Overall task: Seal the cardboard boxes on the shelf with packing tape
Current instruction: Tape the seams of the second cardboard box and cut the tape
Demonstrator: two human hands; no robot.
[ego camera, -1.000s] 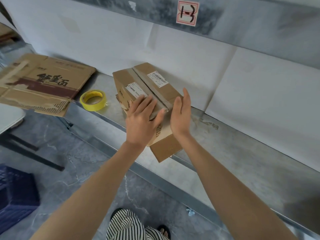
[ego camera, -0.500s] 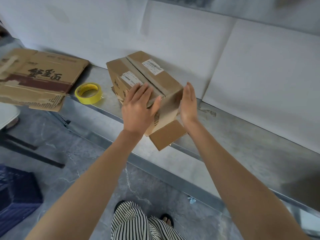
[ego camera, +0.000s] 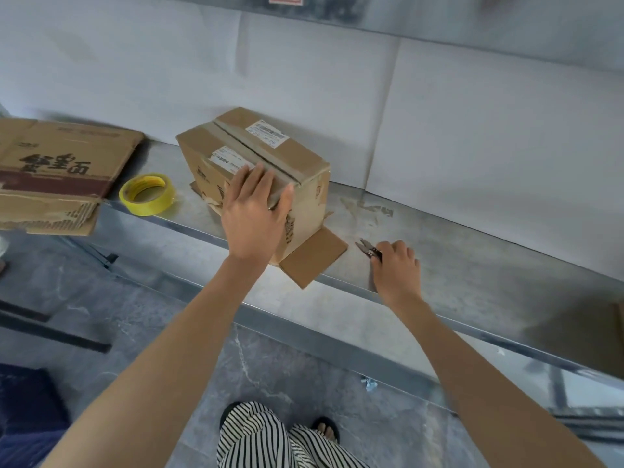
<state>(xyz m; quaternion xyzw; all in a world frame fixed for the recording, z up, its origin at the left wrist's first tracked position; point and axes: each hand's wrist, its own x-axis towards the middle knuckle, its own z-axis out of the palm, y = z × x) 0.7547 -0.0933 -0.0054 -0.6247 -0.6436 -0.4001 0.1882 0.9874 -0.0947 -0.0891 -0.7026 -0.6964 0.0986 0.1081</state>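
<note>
Cardboard box point(ego camera: 270, 157) sits on a grey metal shelf point(ego camera: 472, 265), directly under the left hand point(ego camera: 253, 217). That hand lies flat, fingers spread, pressing on the box's near top corner beside a taped centre seam. A loose flap point(ego camera: 314, 258) sticks out flat from the box's base, between the two hands. The right hand point(ego camera: 395, 265) rests on the shelf to the right of the box, fingers curled around small dark cutters point(ego camera: 369, 249), whose tip pokes out toward the flap. Beyond the left hand, further left, lies a yellow tape roll point(ego camera: 147, 194), and past it flattened cardboard point(ego camera: 60, 170). The box looks light and fairly stiff, though its worn walls would likely dent; holding it by the corners or edges seems safest.
</note>
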